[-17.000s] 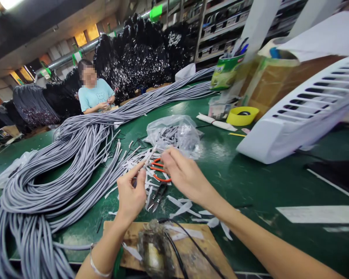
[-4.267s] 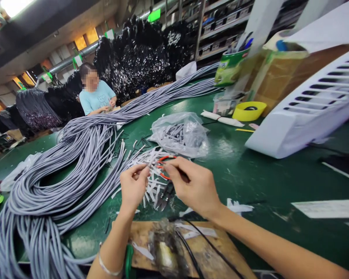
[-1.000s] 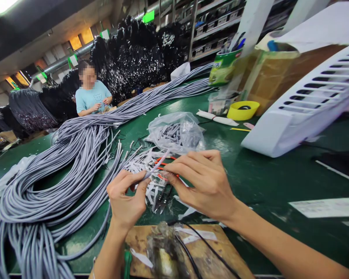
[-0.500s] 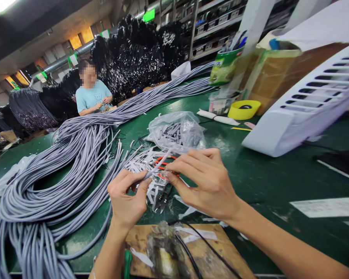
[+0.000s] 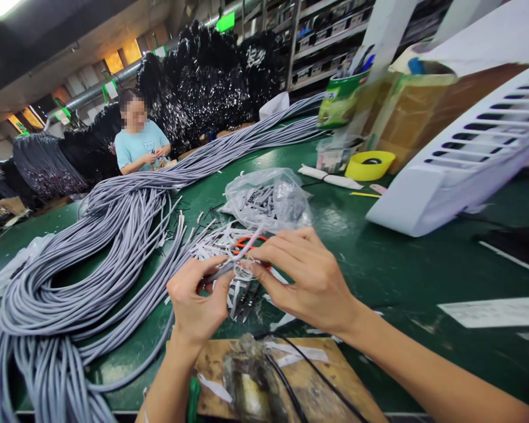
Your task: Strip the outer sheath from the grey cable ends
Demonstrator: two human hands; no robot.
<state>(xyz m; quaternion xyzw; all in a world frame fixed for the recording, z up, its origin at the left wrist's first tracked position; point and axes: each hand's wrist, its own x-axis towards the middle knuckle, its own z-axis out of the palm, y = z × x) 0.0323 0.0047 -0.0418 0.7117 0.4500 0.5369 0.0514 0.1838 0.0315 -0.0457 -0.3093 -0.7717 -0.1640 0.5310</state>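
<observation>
My left hand [image 5: 198,299] is closed, thumb and fingers pinching a grey cable [image 5: 250,242] near its end, which points up and away from me. My right hand [image 5: 308,276] pinches a tangle of thin pale strands [image 5: 243,269] at the side of that cable. Under both hands lies a heap of white strips [image 5: 209,242]. Among them rests a hand tool with orange handles [image 5: 240,241] and dark pointed jaws, partly hidden by my fingers. Just beyond, a clear plastic bag [image 5: 286,202] holds many short grey pieces.
A thick bundle of grey cables [image 5: 92,241] curves across the left of the green table [image 5: 423,282]. Close to me is a wooden board [image 5: 335,382] with a tape-wrapped device [image 5: 251,382]. Right are a white slatted appliance [image 5: 427,202] and yellow ring [image 5: 370,166]. A co-worker [image 5: 141,141] sits opposite.
Both hands have drawn slightly closer together. The pale strands now show as a loose tangle between my right fingertips and the cable. The grey cable stays in my left hand.
</observation>
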